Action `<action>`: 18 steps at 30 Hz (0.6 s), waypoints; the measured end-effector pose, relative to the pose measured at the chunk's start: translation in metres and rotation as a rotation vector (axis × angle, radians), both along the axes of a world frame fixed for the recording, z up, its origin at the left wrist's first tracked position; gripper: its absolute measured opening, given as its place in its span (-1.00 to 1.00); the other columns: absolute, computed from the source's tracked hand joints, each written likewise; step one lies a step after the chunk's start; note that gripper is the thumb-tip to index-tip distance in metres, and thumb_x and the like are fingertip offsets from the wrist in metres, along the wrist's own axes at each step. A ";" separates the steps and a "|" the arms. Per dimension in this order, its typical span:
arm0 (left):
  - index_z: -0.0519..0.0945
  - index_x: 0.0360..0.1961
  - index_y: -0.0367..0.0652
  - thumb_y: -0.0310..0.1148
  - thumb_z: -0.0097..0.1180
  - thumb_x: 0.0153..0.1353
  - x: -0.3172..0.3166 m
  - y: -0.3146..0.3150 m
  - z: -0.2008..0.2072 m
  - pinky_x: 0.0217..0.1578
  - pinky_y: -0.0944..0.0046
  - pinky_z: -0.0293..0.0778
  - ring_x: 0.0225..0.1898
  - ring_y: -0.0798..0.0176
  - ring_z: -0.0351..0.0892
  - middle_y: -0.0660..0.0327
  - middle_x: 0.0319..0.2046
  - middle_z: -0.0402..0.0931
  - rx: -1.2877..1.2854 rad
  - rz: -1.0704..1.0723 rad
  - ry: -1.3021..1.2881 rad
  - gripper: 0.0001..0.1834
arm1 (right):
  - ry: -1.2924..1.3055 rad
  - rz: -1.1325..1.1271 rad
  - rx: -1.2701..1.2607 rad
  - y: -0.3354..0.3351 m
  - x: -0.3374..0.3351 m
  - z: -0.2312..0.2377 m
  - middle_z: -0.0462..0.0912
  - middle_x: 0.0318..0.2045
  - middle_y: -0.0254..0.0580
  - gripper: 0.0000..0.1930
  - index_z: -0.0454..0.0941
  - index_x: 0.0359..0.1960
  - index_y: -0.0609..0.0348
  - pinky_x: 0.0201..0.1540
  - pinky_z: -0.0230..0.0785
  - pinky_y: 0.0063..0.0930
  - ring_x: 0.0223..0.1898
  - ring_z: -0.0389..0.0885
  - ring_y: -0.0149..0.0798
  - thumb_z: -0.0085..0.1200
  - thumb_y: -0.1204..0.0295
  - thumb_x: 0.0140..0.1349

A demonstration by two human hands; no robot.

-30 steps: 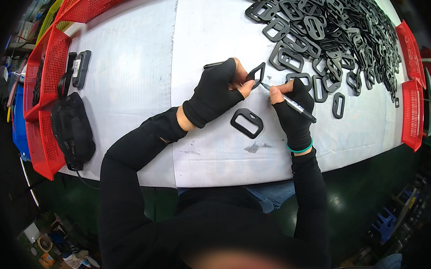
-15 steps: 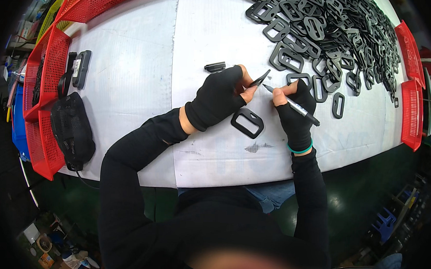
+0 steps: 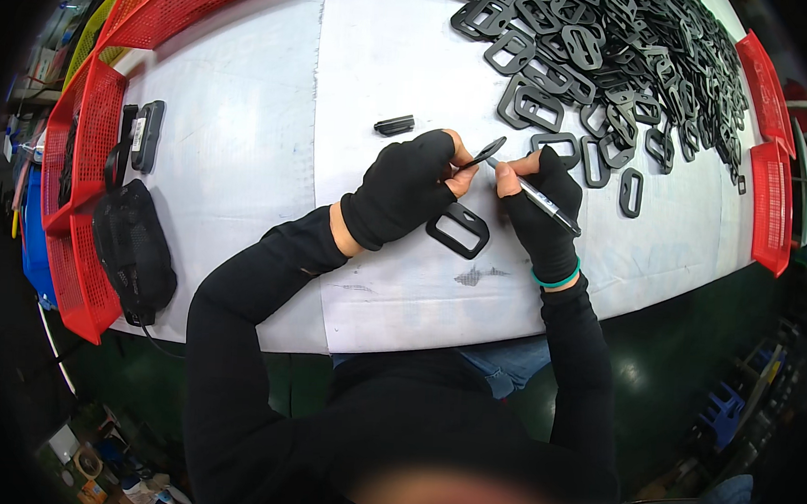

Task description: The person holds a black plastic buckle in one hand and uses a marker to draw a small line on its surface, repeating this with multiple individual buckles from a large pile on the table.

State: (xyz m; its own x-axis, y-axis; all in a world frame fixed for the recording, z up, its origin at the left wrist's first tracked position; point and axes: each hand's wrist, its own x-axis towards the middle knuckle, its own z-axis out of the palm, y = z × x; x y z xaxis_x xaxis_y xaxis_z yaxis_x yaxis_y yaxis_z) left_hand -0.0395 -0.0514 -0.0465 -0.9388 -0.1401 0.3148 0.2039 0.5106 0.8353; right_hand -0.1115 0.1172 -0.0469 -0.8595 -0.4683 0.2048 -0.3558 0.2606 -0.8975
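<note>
Between thumb and fingers, my left hand (image 3: 405, 190) pinches a black rectangular frame (image 3: 491, 152), tilted nearly edge-on. My right hand (image 3: 545, 205) grips a grey-and-white marker pen (image 3: 550, 210), its tip at or very close to the frame's edge; I cannot tell if they touch. Both hands wear black fingerless gloves. Just below the hands, another black frame (image 3: 458, 230) with a rounded rectangular opening lies flat on the white table. A small dark pen cap (image 3: 395, 125) lies beyond my left hand.
A large heap of black frames (image 3: 614, 62) covers the far right. Red perforated baskets (image 3: 90, 144) line the left edge, and more red baskets (image 3: 771, 207) stand at the right. A black pouch (image 3: 134, 252) and a dark device (image 3: 148, 136) lie by the left baskets.
The frame in my left hand has turned slightly, showing more of its face. My right hand and the marker have shifted a little left. The whole view has moved slightly.
</note>
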 end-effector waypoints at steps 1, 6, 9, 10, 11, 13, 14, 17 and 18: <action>0.49 -0.44 -0.19 -0.47 0.25 0.02 -0.001 0.000 0.000 -0.54 0.45 0.42 -0.58 0.40 0.52 0.23 -0.60 0.50 -0.013 -0.002 0.007 -0.85 | -0.011 0.004 0.016 0.000 0.000 0.000 0.55 -0.64 -0.28 -0.87 0.50 -0.49 0.23 -0.50 0.34 -0.60 -0.60 0.51 -0.46 0.19 0.45 0.04; 0.49 -0.45 -0.19 -0.47 0.26 0.01 -0.001 0.001 -0.001 -0.55 0.45 0.41 -0.59 0.40 0.51 0.23 -0.60 0.51 -0.011 0.013 0.032 -0.85 | -0.013 0.012 -0.001 0.001 -0.001 -0.001 0.55 -0.64 -0.28 -0.87 0.49 -0.49 0.23 -0.50 0.34 -0.60 -0.59 0.51 -0.46 0.19 0.47 0.04; 0.50 -0.45 -0.19 -0.48 0.26 0.00 0.000 0.000 0.003 -0.55 0.45 0.41 -0.58 0.42 0.51 0.24 -0.59 0.51 0.007 0.020 -0.017 -0.85 | -0.007 0.025 -0.071 0.001 -0.003 -0.004 0.54 -0.63 -0.29 -0.87 0.48 -0.50 0.25 -0.50 0.32 -0.59 -0.58 0.48 -0.47 0.18 0.48 0.04; 0.50 -0.44 -0.19 -0.48 0.25 0.01 0.000 0.000 0.005 -0.54 0.46 0.41 -0.58 0.43 0.51 0.25 -0.58 0.52 0.016 0.018 -0.060 -0.85 | 0.000 0.029 -0.124 0.002 -0.004 -0.004 0.53 -0.62 -0.29 -0.88 0.47 -0.51 0.25 -0.50 0.30 -0.59 -0.58 0.46 -0.48 0.17 0.49 0.04; 0.50 -0.44 -0.19 -0.48 0.25 0.01 -0.001 -0.001 0.005 -0.54 0.46 0.41 -0.58 0.43 0.51 0.25 -0.58 0.52 0.017 0.015 -0.059 -0.85 | 0.001 0.026 -0.123 0.003 -0.005 -0.003 0.53 -0.62 -0.29 -0.88 0.47 -0.51 0.25 -0.50 0.30 -0.59 -0.58 0.46 -0.48 0.17 0.49 0.04; 0.50 -0.43 -0.20 -0.48 0.24 0.02 -0.004 -0.004 0.003 -0.51 0.50 0.41 -0.55 0.49 0.49 0.27 -0.56 0.52 0.039 0.033 -0.049 -0.86 | -0.003 0.023 -0.184 0.006 -0.008 0.000 0.47 -0.63 -0.32 -0.86 0.44 -0.54 0.25 -0.50 0.27 -0.59 -0.58 0.40 -0.49 0.16 0.50 0.04; 0.50 -0.43 -0.20 -0.48 0.24 0.02 -0.005 -0.005 0.004 -0.51 0.50 0.41 -0.55 0.49 0.49 0.27 -0.56 0.52 0.038 0.030 -0.047 -0.86 | -0.001 0.020 -0.184 0.008 -0.009 0.000 0.47 -0.63 -0.32 -0.86 0.44 -0.54 0.25 -0.50 0.27 -0.59 -0.58 0.40 -0.49 0.16 0.50 0.04; 0.50 -0.42 -0.18 -0.39 0.31 -0.01 -0.006 -0.009 0.004 -0.56 0.55 0.36 -0.61 0.55 0.42 0.31 -0.59 0.49 0.161 0.115 -0.138 -0.79 | -0.162 -0.084 -0.236 0.013 -0.012 -0.002 0.41 -0.66 -0.37 -0.83 0.39 -0.56 0.23 -0.53 0.22 -0.62 -0.60 0.35 -0.52 0.16 0.48 0.02; 0.50 -0.42 -0.18 -0.39 0.31 -0.01 -0.005 -0.012 0.008 -0.56 0.55 0.36 -0.61 0.55 0.42 0.31 -0.59 0.49 0.158 0.111 -0.137 -0.79 | -0.161 -0.087 -0.238 0.015 -0.014 -0.002 0.41 -0.66 -0.37 -0.83 0.39 -0.56 0.23 -0.53 0.22 -0.62 -0.60 0.35 -0.52 0.16 0.48 0.02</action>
State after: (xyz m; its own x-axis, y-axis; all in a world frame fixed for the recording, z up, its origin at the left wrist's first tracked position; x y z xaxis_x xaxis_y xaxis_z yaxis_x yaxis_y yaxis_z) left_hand -0.0446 -0.0632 -0.0390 -0.9474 -0.2823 0.1511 0.0327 0.3842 0.9227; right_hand -0.1255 0.1324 -0.0491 -0.9247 -0.3465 0.1575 -0.1891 0.0590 -0.9802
